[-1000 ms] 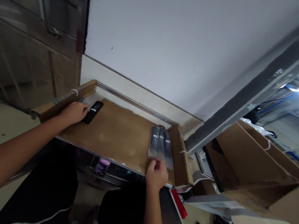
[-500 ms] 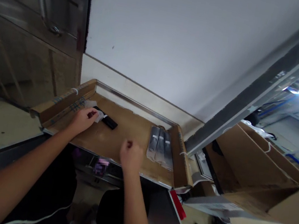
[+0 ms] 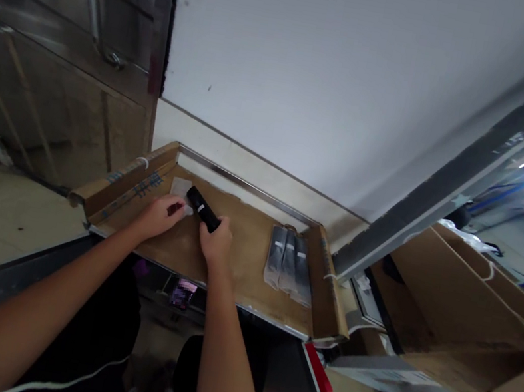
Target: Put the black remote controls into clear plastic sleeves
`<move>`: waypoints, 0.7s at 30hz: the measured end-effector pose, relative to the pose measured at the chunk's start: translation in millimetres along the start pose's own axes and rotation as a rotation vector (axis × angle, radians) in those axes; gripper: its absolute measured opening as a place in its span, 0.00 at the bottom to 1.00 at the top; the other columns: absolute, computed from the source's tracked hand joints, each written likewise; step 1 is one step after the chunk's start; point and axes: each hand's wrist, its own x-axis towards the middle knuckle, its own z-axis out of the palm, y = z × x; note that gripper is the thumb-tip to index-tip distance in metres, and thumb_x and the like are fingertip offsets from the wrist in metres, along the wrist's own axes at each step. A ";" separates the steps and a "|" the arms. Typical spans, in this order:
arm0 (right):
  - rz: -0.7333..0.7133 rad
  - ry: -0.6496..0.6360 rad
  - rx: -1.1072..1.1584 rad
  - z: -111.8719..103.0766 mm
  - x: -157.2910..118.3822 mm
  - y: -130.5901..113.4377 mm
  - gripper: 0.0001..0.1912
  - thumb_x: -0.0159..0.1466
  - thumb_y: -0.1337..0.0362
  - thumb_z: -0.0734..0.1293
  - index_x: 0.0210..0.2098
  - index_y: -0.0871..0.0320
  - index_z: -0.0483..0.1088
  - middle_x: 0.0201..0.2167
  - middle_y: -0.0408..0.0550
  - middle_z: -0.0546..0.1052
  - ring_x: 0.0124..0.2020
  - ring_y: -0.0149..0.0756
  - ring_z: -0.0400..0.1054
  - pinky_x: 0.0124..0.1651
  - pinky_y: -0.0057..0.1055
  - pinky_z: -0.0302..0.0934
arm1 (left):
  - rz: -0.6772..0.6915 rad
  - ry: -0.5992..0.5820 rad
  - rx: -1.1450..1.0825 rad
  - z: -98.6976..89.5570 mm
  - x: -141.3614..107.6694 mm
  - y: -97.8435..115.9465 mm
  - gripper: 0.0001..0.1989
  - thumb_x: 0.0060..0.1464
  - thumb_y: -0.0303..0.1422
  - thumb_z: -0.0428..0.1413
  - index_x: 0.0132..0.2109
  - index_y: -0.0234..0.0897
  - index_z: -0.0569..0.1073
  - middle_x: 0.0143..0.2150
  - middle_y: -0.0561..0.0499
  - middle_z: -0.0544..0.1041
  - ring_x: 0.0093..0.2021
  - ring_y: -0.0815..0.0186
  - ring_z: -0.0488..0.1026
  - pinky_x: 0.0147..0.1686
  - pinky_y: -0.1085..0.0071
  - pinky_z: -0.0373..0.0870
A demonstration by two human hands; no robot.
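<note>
My right hand is closed around the lower end of a black cylinder with a small white label, tilted above the cardboard-lined tray. At its left, my left hand pinches the edge of a frosted plastic bag, which lies partly behind the fingers. The cylinder's upper end is close to the bag; whether they touch I cannot tell. Toward the tray's right side lie three dark items in frosted bags, side by side, each with a white label.
Raised cardboard walls bound the tray at both sides, and a white wall rises behind it. A metal door is at the left. Large cardboard boxes stand at the right. Below the tray's front edge a lit screen shows.
My right hand has moved left and up and taken hold of the black cylinder, which was lying on the tray. The cylinder now shows apart from my left hand. The view has shifted slightly.
</note>
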 end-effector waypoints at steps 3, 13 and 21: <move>-0.025 -0.003 0.110 -3.9 -0.6 5.8 0.16 0.63 0.56 0.66 0.48 0.56 0.67 0.39 0.49 0.78 0.39 0.40 0.72 0.42 0.32 0.62 | -0.035 -0.046 0.002 0.9 -1.4 0.5 0.13 0.58 0.39 0.51 0.41 0.36 0.75 0.36 0.49 0.78 0.34 0.65 0.72 0.37 0.70 0.67; 0.309 0.171 0.956 -22.0 -5.2 32.7 0.15 0.60 0.49 0.62 0.33 0.54 0.62 0.17 0.35 0.66 0.17 0.28 0.59 0.20 0.23 0.49 | 0.005 -0.250 -0.018 3.0 -2.3 6.0 0.13 0.56 0.41 0.54 0.37 0.37 0.78 0.33 0.50 0.79 0.33 0.65 0.72 0.35 0.71 0.66; 0.441 0.268 1.273 -46.6 -23.4 42.8 0.13 0.57 0.54 0.62 0.28 0.53 0.55 0.13 0.30 0.55 0.13 0.25 0.47 0.16 0.21 0.41 | 0.180 -0.350 0.091 5.2 -10.1 31.7 0.07 0.55 0.35 0.54 0.33 0.38 0.74 0.31 0.51 0.75 0.32 0.65 0.70 0.35 0.70 0.63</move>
